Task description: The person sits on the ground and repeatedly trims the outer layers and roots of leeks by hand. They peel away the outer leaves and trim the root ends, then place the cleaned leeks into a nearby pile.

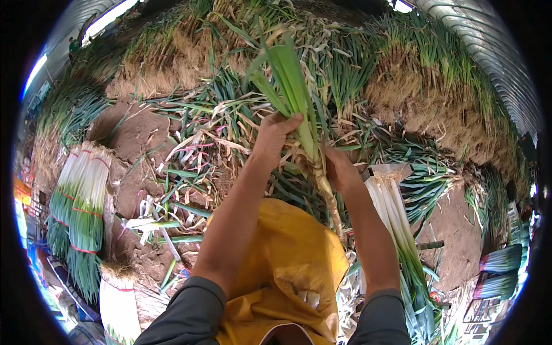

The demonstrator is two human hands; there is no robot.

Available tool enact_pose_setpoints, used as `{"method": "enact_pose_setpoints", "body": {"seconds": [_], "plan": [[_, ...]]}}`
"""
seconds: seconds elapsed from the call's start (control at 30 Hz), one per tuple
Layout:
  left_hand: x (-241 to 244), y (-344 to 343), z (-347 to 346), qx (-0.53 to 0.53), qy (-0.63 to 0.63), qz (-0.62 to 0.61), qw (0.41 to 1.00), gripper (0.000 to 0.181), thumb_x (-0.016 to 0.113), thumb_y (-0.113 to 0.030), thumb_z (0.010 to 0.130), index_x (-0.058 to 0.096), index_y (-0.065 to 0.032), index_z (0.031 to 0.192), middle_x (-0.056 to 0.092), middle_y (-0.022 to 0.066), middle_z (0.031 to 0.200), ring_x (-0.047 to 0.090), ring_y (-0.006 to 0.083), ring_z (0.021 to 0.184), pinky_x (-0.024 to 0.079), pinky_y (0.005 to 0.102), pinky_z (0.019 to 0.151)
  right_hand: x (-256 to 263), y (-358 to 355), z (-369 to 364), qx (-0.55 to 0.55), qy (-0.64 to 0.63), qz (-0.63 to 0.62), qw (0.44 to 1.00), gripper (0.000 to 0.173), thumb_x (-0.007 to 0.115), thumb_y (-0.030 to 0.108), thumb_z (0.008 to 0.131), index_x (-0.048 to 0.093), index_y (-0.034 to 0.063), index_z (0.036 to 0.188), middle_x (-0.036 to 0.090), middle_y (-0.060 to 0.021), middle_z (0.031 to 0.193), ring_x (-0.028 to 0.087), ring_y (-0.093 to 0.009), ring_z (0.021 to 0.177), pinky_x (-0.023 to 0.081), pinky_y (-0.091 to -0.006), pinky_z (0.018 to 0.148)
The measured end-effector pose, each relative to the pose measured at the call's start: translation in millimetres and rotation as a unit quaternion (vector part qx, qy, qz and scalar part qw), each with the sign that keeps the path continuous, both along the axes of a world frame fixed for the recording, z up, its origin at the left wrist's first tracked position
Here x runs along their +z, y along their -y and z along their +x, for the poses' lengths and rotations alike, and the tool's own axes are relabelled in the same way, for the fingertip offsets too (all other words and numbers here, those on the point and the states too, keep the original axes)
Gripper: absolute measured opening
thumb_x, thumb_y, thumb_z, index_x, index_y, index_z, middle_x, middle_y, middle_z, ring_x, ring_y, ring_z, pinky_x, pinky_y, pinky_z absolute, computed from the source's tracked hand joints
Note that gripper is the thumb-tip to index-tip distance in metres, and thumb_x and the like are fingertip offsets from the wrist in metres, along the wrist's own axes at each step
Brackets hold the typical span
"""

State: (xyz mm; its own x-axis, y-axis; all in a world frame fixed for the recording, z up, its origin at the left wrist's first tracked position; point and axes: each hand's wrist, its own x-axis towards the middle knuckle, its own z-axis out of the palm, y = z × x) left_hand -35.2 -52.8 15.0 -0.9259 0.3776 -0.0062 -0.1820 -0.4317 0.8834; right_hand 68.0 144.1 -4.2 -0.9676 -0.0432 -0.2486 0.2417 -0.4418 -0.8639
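Observation:
A large green onion stalk [308, 138], leaves up and its brownish, dirty lower stem slanting down to the right, is held above my yellow apron [284, 241]. My left hand [276, 133] grips it where the green leaves begin, thumb across the stalk. Lower down, my right hand [338, 166] is beside the stem, slightly blurred; its fingers are largely hidden, so whether they grip cannot be told. Cleaned green onions with white stems [388, 207] lie on a metal rack to the right of my right forearm.
Tied green onion bundles [88, 198] lie at the left, another bundle [120, 297] below them. Peeled leaves [194, 146] litter the dirt floor [144, 129]. Long piles of rooted green onions [444, 99] stand ahead. More bundles [500, 271] are at far right. A person [73, 46] is far off at upper left.

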Motion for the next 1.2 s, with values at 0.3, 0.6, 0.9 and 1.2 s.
{"method": "enact_pose_setpoints", "body": {"seconds": [0.3, 0.6, 0.9, 1.2], "plan": [[4, -10, -6, 0.093, -0.038, 0.104, 0.989, 0.024, 0.076, -0.016, 0.109, 0.074, -0.0037, 0.129, 0.083, 0.0079, 0.112, 0.074, 0.0186, 0.102, 0.054, 0.0370, 0.096, -34, 35, -51, -0.252, -0.093, -0.190, 0.944, 0.016, 0.073, 0.019, 0.112, 0.070, 0.0035, 0.108, 0.068, -0.0058, 0.093, 0.063, -0.019, 0.080, 0.055, -0.0383, 0.075], [8, 49, -48, 0.236, -0.049, 0.145, 0.960, 0.026, 0.070, -0.023, 0.113, 0.063, -0.0025, 0.127, 0.080, 0.0160, 0.103, 0.079, 0.0287, 0.091, 0.065, 0.0440, 0.081, -289, -73, 182, -0.022, 0.071, 0.636, 0.768, 0.041, 0.067, 0.040, 0.108, 0.077, 0.0022, 0.120, 0.074, -0.0293, 0.092, 0.071, -0.053, 0.090, 0.055, -0.0608, 0.074], [20, 35, -31, 0.127, 0.066, 0.155, 0.978, 0.032, 0.060, -0.024, 0.119, 0.059, 0.0006, 0.139, 0.072, 0.0183, 0.119, 0.076, 0.0339, 0.105, 0.065, 0.0506, 0.096, -140, -59, 167, -0.218, -0.072, 0.612, 0.757, 0.026, 0.089, 0.011, 0.091, 0.074, 0.0004, 0.111, 0.074, -0.0178, 0.102, 0.072, -0.043, 0.091, 0.059, -0.0491, 0.081], [26, -7, 9, -0.045, 0.052, 0.064, 0.996, 0.035, 0.071, -0.020, 0.112, 0.065, -0.0015, 0.142, 0.075, 0.0119, 0.127, 0.072, 0.0239, 0.110, 0.060, 0.0447, 0.096, 9, 35, -17, -0.147, -0.394, 0.688, 0.592, 0.062, 0.093, 0.008, 0.087, 0.066, 0.0035, 0.142, 0.071, -0.0183, 0.128, 0.073, -0.043, 0.109, 0.061, -0.0488, 0.089]]}}
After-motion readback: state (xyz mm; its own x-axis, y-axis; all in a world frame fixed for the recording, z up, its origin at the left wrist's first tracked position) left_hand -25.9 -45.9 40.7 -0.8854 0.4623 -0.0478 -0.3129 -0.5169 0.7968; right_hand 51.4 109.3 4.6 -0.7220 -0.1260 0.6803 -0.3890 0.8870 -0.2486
